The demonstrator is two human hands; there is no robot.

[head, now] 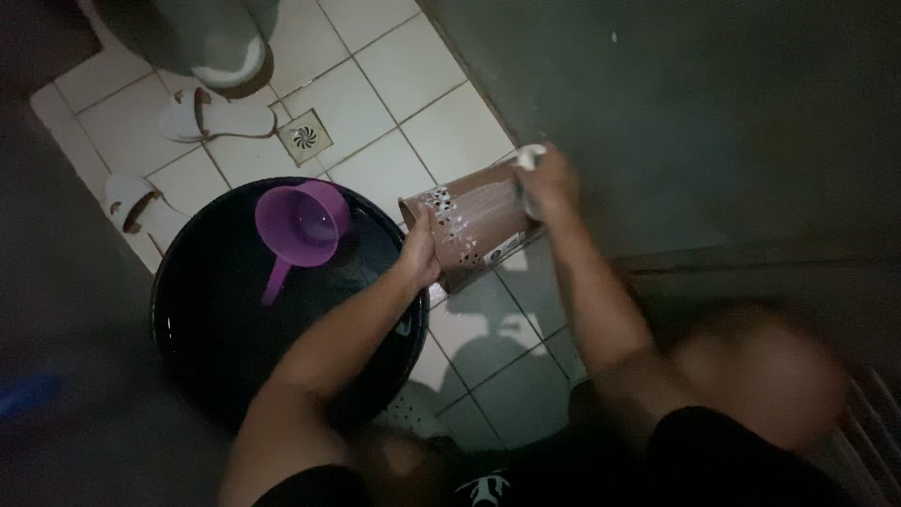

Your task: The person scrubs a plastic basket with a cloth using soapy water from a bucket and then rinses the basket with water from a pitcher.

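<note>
My left hand (420, 252) grips the rim end of a brown perforated plastic basket (474, 225) that is held tilted on its side above the tiled floor. At the basket's far end my right hand (547, 180) presses a small pale cloth or sponge (529, 158) against its bottom. The right hand is motion-blurred. Just left of the basket stands a big black tub (192, 329) of water with a purple dipper (298, 225) floating in it.
White floor tiles with a square drain (305, 138). Two white slippers (211, 119) (136, 202) lie at the upper left near a grey bin base (225, 56). A dark wall (713, 122) fills the right side. My knees are at the bottom.
</note>
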